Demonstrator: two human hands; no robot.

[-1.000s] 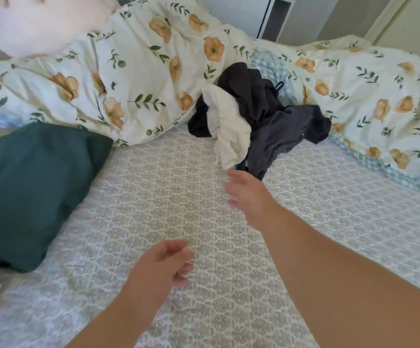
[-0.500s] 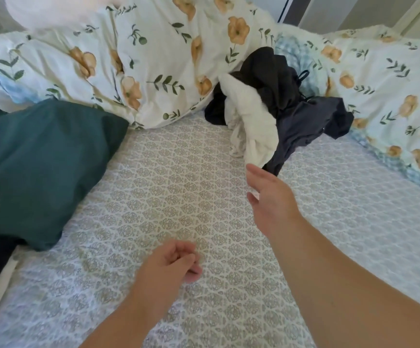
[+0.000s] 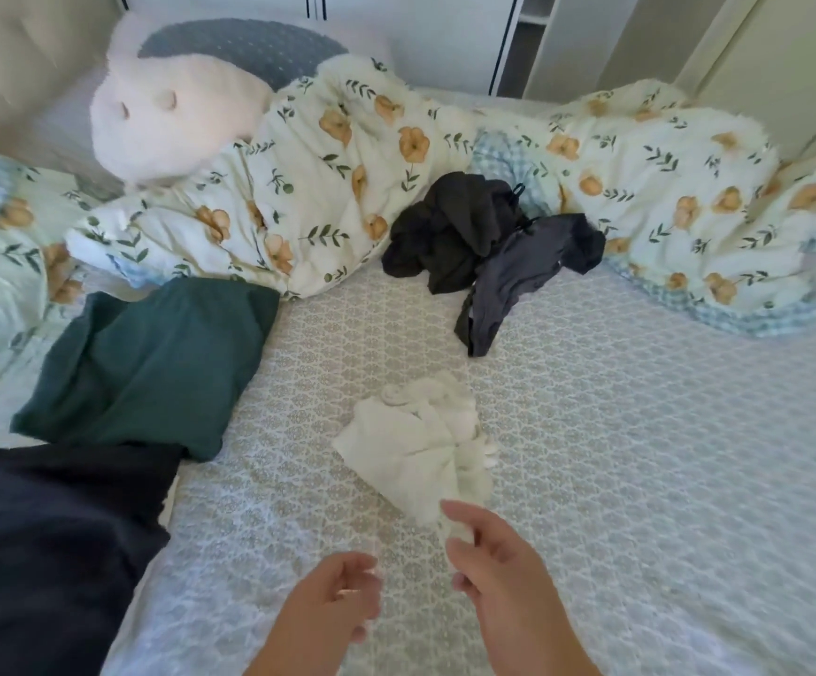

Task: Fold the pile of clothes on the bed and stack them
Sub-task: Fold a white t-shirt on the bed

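Head view: right hand (image 3: 498,573) pinched crumpled white garment (image 3: 420,451) at near edge, mid-bed, apart from dark clothes pile (image 3: 484,241). Left hand (image 3: 333,597) loosely curled, empty. Risk: one-handed pinch slips; garment stays bunched.

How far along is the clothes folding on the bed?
Done: a folded green garment and a dark navy one lie at left. In hand: the right hand pinches the crumpled white garment. Left: the black and grey clothes, unfolded, and the stacking.
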